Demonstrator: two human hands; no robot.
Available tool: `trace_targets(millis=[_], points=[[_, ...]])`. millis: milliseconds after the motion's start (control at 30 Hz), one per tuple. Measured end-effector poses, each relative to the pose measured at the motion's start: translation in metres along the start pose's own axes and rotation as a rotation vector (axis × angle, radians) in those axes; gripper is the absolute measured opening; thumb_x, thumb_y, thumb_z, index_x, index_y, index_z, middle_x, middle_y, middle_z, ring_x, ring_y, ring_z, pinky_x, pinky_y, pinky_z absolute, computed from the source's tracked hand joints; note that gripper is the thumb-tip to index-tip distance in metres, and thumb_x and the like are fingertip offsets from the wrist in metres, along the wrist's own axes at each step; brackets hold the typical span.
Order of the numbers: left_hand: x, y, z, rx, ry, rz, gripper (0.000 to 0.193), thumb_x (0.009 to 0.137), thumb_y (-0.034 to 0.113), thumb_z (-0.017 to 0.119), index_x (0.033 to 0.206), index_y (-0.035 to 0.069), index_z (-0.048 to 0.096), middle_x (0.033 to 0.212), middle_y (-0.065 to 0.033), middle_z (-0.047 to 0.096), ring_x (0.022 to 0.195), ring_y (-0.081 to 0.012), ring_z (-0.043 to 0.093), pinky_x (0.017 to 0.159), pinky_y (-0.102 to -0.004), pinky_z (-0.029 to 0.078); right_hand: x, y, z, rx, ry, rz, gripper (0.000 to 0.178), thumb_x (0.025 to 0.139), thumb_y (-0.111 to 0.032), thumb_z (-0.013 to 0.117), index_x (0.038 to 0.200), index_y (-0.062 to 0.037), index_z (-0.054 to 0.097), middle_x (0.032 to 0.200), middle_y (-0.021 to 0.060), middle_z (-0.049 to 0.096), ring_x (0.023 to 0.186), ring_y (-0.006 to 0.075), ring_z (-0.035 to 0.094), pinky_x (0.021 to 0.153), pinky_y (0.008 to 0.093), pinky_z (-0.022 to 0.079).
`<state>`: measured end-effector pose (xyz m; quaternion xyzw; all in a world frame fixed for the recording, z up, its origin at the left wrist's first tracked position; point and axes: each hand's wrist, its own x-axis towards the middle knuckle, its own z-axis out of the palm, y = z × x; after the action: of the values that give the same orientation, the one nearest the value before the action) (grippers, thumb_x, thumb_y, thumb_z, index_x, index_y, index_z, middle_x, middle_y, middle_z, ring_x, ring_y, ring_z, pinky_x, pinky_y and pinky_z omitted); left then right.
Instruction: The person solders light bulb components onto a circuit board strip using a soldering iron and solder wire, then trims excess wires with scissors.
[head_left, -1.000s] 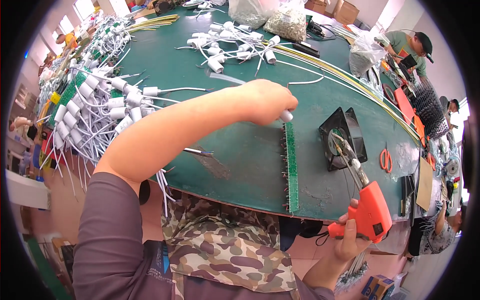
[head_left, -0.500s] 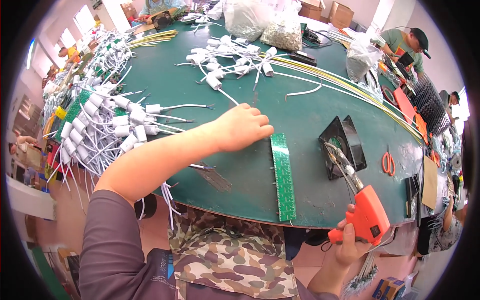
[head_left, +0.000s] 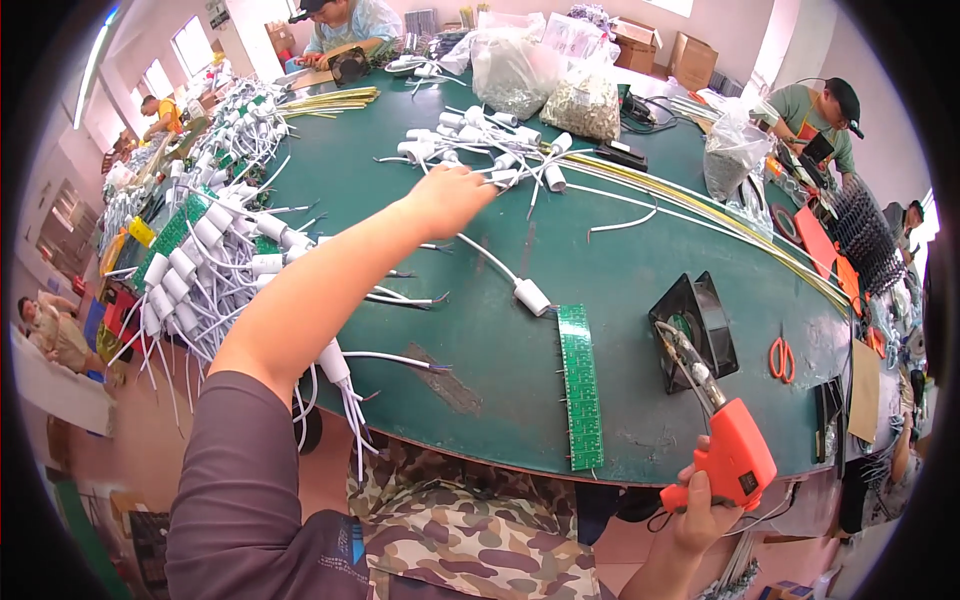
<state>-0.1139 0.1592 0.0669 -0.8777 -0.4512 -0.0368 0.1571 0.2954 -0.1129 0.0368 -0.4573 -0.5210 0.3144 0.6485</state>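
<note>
Orange tool: soldering gun (head_left: 728,455) gripped by my right hand (head_left: 697,508), fingers wrapped round its handle.
Left hand (head_left: 448,198): reaching into white connectors (head_left: 497,150); fingers curled, grip unclear.
Nearby: green circuit strip (head_left: 579,385).

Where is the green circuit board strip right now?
In the head view, the green circuit board strip lies flat near the table's front edge, between a white connector and the black fan.

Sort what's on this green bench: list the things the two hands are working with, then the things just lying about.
In hand:
- left hand reaching into the pile of white wired connectors
- right hand gripping the orange soldering gun
- green circuit board strip and one white connector beside it, near the bench edge

Lying about:
- black fan
- orange scissors
- clear bags of parts
</note>
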Motion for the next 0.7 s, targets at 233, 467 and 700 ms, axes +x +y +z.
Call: trace_targets(millis=[233,467,700], points=[[-0.02,-0.041,0.025,0.158,-0.144,-0.05,0.021,0.083,0.011,0.065,0.104,0.014,0.065,0.108,-0.0043,0.065,0.11,-0.0255,0.061,0.096,-0.0444,0.044,-0.001,-0.001,-0.001,-0.051,-0.015,-0.008,0.041,0.085,-0.003,0.061,0.124,0.0084,0.055,0.117,0.0214,0.065,0.074,0.0144,0.061,0.067,0.0263,0.052],[-0.019,0.03,-0.05,-0.379,0.139,-0.017,0.025,0.081,0.011,0.07,0.104,0.006,0.062,0.096,-0.0097,0.062,0.095,-0.0308,0.063,0.081,-0.041,0.051,-0.006,-0.002,-0.001,-0.027,-0.002,0.015,0.041,0.086,-0.002,0.061,0.125,0.0084,0.055,0.117,0.0221,0.065,0.075,0.0152,0.062,0.066,0.0277,0.053],[-0.058,0.112,-0.057,-0.706,0.162,-0.034,0.023,0.086,0.012,0.07,0.105,0.003,0.062,0.096,-0.0128,0.061,0.087,-0.0306,0.064,0.076,-0.038,0.052,-0.008,-0.01,0.009,0.04,-0.124,0.045,0.043,0.084,-0.003,0.064,0.124,0.0098,0.055,0.116,0.024,0.065,0.078,0.0176,0.065,0.07,0.0305,0.055]])
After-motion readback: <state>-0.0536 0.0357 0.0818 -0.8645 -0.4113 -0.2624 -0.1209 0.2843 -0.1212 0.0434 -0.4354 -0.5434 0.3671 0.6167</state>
